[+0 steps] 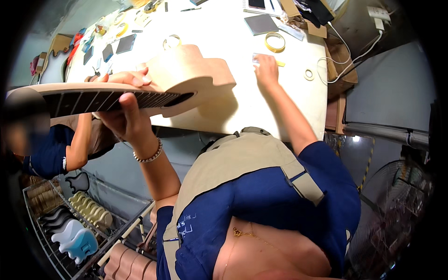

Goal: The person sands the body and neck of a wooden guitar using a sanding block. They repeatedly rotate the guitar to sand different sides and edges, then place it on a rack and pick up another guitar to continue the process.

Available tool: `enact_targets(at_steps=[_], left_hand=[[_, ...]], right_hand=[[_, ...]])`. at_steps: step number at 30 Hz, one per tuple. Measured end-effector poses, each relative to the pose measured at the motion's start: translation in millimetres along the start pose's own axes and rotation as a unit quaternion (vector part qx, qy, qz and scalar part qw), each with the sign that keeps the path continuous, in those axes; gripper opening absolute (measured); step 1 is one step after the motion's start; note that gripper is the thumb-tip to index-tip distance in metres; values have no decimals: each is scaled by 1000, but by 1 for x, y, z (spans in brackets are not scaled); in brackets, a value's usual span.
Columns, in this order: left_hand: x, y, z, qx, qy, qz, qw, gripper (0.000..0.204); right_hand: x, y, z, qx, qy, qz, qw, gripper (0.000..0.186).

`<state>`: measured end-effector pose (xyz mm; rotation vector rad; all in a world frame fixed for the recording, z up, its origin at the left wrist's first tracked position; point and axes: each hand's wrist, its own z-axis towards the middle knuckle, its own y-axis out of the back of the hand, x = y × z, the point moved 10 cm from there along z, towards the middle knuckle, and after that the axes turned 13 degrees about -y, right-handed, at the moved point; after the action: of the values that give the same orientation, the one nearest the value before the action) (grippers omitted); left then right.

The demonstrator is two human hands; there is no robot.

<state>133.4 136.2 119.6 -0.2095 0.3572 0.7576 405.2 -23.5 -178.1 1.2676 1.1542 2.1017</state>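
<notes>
My left hand point(130, 119) is closed around the neck of a small, bare-wood acoustic guitar point(186, 67). My thumb lies by the dark fretboard point(102, 100), and fingers show over the far side of the neck. The guitar is tilted on its edge above the table, its round soundhole facing me. Farther right, my right hand point(267, 71) is down at the tabletop, fingers bent together. Beside its fingertips show a small pale-blue flat piece point(255, 57) and a yellow strip point(280, 64); what the fingers grip is hidden.
On the cream table point(298, 102) lie tape rolls point(275, 42), a dark square pad point(261, 24), a small ring point(309, 74) and white cables point(345, 51). A co-worker point(56, 149) is at the left. Below stands a rack of guitar bodies point(81, 242); a large fan point(392, 210) is at right.
</notes>
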Motion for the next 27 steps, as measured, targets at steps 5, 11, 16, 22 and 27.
enact_targets(at_steps=[5, 11, 16, 22, 27], left_hand=[[-2, -3, 5, -4, -30, -48, 998, 45], [-35, -6, 45, 44, -37, -189, 980, 48], [-56, -23, 33, 113, -18, -174, 978, 44], [-77, -42, 20, 98, -47, -167, 980, 44], [-77, -42, 17, 85, -45, -164, 982, 47]], right_hand=[[-30, -33, 42, 45, -32, -241, 969, 52], [12, -7, 23, 72, 14, -101, 992, 21], [129, 102, -21, 152, -14, 379, 913, 28], [220, 169, -70, 125, 139, 429, 883, 32], [231, 161, -74, 98, 118, 310, 938, 29]])
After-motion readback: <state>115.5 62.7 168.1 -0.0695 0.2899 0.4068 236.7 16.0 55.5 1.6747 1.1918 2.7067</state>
